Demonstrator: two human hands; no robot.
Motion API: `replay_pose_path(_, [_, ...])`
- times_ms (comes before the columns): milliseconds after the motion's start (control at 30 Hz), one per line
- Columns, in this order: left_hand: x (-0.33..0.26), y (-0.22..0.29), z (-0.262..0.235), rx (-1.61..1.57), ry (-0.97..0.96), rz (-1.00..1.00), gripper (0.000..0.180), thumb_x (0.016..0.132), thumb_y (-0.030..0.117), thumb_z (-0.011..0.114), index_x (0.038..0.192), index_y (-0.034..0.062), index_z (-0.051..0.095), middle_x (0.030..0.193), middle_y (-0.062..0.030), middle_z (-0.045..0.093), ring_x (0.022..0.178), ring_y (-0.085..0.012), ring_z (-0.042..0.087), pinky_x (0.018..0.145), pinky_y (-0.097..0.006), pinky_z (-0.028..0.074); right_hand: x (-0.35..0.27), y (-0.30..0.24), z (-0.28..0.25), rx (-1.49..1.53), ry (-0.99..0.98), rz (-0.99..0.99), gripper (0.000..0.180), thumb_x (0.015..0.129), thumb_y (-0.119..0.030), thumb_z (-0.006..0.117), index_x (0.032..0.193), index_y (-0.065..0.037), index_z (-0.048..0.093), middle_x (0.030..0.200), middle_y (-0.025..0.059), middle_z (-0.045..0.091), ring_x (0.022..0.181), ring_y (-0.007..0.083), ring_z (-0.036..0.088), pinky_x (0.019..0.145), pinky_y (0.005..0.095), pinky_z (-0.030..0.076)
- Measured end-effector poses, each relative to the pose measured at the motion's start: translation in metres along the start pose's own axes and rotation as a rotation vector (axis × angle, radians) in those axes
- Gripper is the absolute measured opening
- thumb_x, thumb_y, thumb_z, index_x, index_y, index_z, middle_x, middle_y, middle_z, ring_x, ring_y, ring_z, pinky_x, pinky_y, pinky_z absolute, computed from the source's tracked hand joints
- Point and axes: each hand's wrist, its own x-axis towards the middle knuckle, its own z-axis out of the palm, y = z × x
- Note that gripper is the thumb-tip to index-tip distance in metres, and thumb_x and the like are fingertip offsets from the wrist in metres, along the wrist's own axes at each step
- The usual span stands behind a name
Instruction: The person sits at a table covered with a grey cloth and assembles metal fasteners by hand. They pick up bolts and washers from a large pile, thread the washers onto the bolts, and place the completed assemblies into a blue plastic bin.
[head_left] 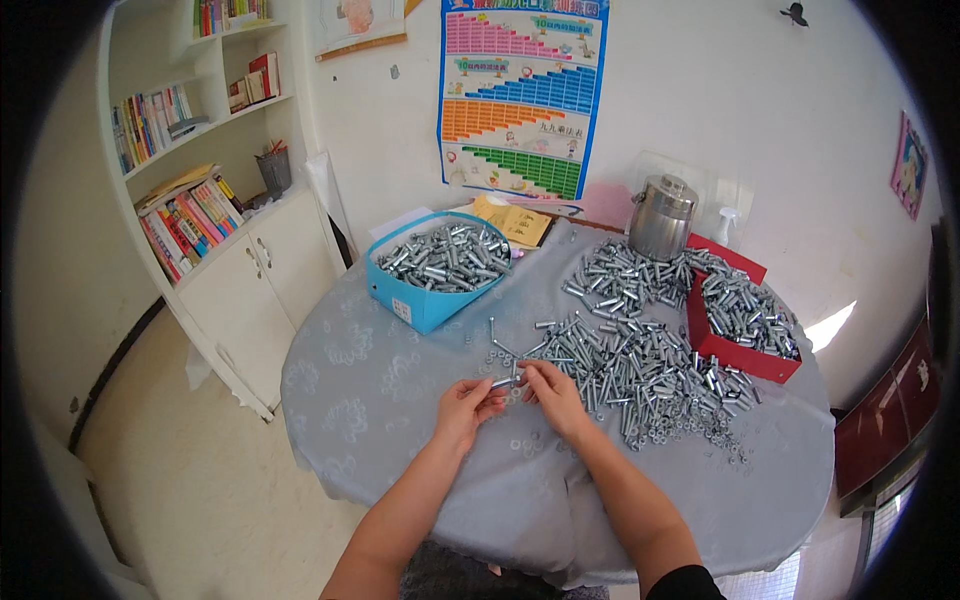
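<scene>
Over the middle of the table my left hand [468, 408] is closed round a silver metal bolt [502, 382], which points to the right. My right hand [555, 395] is at the bolt's far end, thumb and fingers pinched together; the small part between them is too small to make out. Just beyond the right hand spreads a large pile of loose bolts and metal sleeves [630, 365]. Small washers and nuts [665, 425] lie along its near edge, and a few more are scattered around my hands.
A blue box [425, 308] full of metal sleeve bolts stands at the back left. At the right, a red box [745, 358] holds more. A steel canister [662, 215] stands behind the pile, beside a white spray bottle [724, 226]. Yellow paper [515, 222] lies behind the blue box.
</scene>
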Motion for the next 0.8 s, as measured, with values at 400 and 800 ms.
replay_pose_path(400, [0.009, -0.006, -0.008, -0.006, -0.028, -0.016, 0.019, 0.083, 0.013, 0.059, 0.091, -0.0016, 0.049, 0.086, -0.0154, 0.061, 0.071, -0.0181, 0.06, 0.066, -0.03, 0.053, -0.001, 0.002, 0.005, -0.08, 0.129, -0.044, 0.045, 0.091, -0.034, 0.043, 0.07, 0.001, 0.061, 0.056, 0.0036, 0.054, 0.052, 0.009, 0.05, 0.05, 0.0211, 0.04])
replay_pose_path(800, [0.011, -0.005, -0.011, -0.044, 0.011, -0.005, 0.019, 0.084, 0.011, 0.057, 0.093, -0.0023, 0.046, 0.087, -0.0167, 0.06, 0.07, -0.0191, 0.06, 0.066, -0.031, 0.054, -0.003, 0.01, 0.001, -0.113, 0.077, 0.091, 0.038, 0.091, -0.032, 0.044, 0.084, 0.001, 0.061, 0.064, 0.0042, 0.057, 0.055, 0.0096, 0.052, 0.053, 0.0226, 0.043])
